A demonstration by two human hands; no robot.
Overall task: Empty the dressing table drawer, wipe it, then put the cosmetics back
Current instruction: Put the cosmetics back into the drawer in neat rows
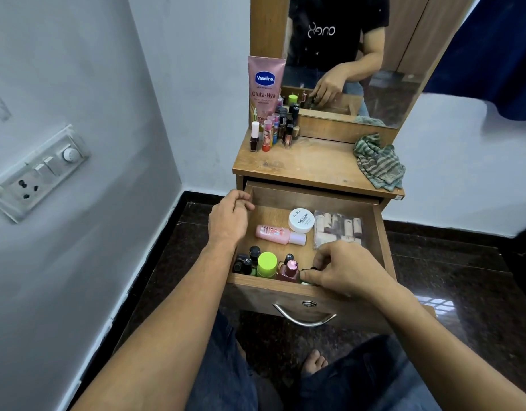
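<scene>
**Jeans and forearms before the open drawer**

Jeans [223, 366] and a bare foot [313, 361] filled the 6 o'clock edge, both forearms reaching over them. The right hand [341, 271] pinched a small black item [315, 267] between thumb and fingertips, at 5 o'clock in the drawer [380, 232], just inside its front wall. The left hand [230, 218] lay on the drawer's rim at 10 o'clock, fingers curled; whether it gripped the wood I could not tell.

Inside, a white jar [301, 221] read "NAIL POLISH", with a pink bottle [279, 234] lying beside it and a clear pouch [339, 229] of tubes at 2 o'clock. A green cap [267, 264] and dark polishes [247, 261] stood at 7 o'clock.

On the table [309, 161], a pink tube [264, 90] read "Vaseline Gluta-Hya" at 11 o'clock, small bottles crowded below it. A striped cloth [377, 164] lay bunched at 3 o'clock. The mirror [404, 69] showed reversed shirt lettering. A switchboard [39, 176] sat on the wall at 9 o'clock.
</scene>
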